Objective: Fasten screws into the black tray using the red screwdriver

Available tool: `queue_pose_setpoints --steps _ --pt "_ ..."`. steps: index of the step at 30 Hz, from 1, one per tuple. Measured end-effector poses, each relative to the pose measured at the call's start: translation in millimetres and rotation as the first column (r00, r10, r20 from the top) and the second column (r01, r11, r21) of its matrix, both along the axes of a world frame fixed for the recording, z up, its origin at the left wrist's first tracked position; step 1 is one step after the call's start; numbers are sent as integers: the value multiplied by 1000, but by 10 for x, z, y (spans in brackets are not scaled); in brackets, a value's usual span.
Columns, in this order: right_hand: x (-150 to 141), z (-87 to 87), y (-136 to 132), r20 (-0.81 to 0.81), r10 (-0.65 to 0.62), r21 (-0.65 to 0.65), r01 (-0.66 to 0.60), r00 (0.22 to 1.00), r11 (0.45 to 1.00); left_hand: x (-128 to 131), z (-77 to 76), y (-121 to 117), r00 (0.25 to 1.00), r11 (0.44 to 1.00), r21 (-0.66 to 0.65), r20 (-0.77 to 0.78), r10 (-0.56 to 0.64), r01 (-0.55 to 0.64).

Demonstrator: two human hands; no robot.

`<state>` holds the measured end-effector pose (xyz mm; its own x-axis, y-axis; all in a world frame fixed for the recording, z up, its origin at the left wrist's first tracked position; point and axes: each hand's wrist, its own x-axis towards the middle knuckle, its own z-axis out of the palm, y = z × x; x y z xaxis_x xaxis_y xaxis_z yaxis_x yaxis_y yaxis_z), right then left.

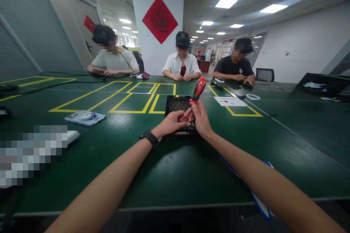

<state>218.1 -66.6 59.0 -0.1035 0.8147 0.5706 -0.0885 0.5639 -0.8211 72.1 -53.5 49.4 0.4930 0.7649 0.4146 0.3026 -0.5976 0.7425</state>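
A screwdriver (199, 89) with a red and black handle stands tilted, its handle up and leaning right. My right hand (201, 119) grips it low, around the base of the handle and the shaft. Close to the lower end of the shaft, the fingers of my left hand (175, 121) are pinched together; what they hold, if anything, is too small to make out. Both hands are over a black open tray (171, 102) with small pockets inside. My fingers hide part of the tray and the screwdriver's tip. A black wristband (149, 138) is on my left wrist.
On the green table (123, 174) lie a phone (85, 117) at left, a printed sheet (230, 101) and a white tape roll (253, 97) at right. A blue-edged object (261, 204) is partly under my right forearm. Several people sit across the table.
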Motion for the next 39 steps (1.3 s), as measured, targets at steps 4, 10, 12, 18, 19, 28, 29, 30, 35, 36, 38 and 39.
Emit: queue_pose_setpoints --steps 4,10,12,18,19,28,29,30,35,36,38,39 --pt "-2 18 -24 21 11 3 -12 1000 1000 -14 -26 22 997 996 47 -35 75 -73" --pt "11 24 -32 22 10 1 -10 1000 1000 -33 -35 19 998 998 -24 -15 -55 54" --pt "4 17 -41 24 14 -12 -13 1000 1000 -30 -38 14 994 992 -69 15 -104 105" --pt "-2 86 -36 31 -39 2 39 999 999 -14 24 -39 990 989 -57 36 -133 135" --pt "35 111 5 18 -105 16 105 994 994 -13 38 -45 995 995 -28 39 -94 95" --pt "780 -40 632 773 -448 -22 724 449 689 2 -18 -11 966 937 272 -77 247 -218" --pt "804 -91 641 808 -422 -16 730 412 683 4 -24 -19 957 929 297 -117 266 -222" --pt "810 -139 637 825 -407 -12 732 392 681 5 -25 -31 946 922 323 -164 278 -215" --pt "730 -249 538 905 -347 77 707 247 703 16 13 -109 864 881 441 -362 351 -173" --pt "716 -242 515 913 -345 99 700 219 707 18 21 -120 849 874 449 -377 371 -183" --pt "686 -196 473 887 -419 183 684 195 706 21 32 -134 827 866 457 -392 402 -204" --pt "664 -159 456 852 -484 248 658 202 711 21 34 -136 822 862 461 -395 411 -210"
